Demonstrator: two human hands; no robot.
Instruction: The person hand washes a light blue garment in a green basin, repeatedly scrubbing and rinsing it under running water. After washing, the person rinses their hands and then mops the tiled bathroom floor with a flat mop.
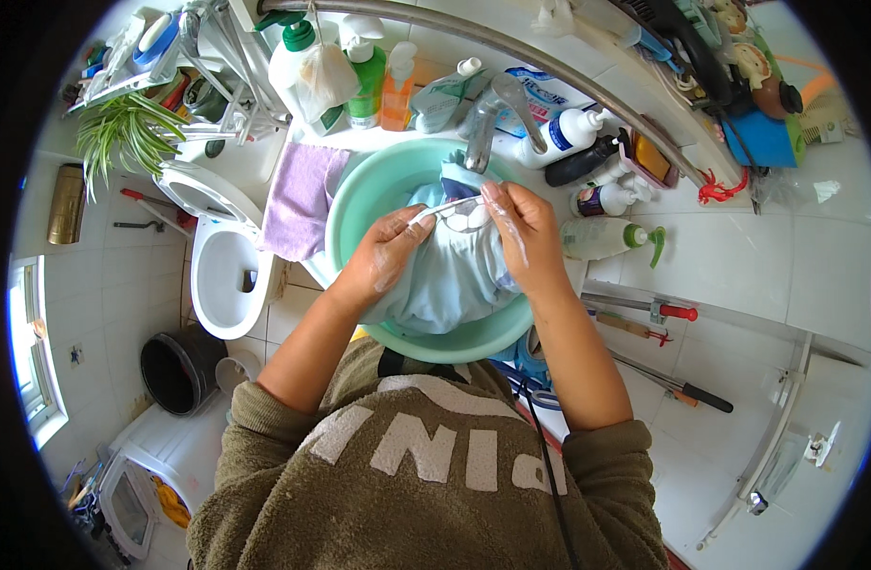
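Note:
Both hands hold a wet, light blue cloth garment (442, 285) over a mint-green plastic basin (478, 345). My left hand (389, 249) pinches one end of the garment's pale edge between thumb and fingers. The other end of that edge is gripped by my right hand (521, 228), leaving a short stretch taut between them. A soccer-ball print (466, 216) shows just below the edge. White suds streak both hands. The garment's lower part hangs in bunched folds inside the basin, and dark blue patches show on it. A metal faucet (482, 135) reaches over the basin's far rim.
Behind the basin stand a green pump bottle (366, 85), an orange bottle (398, 89) and a white pump bottle (560, 139). A purple towel (304, 199) drapes over the counter at left, beside a toilet (229, 278). A metal rail (521, 50) curves above the bottles.

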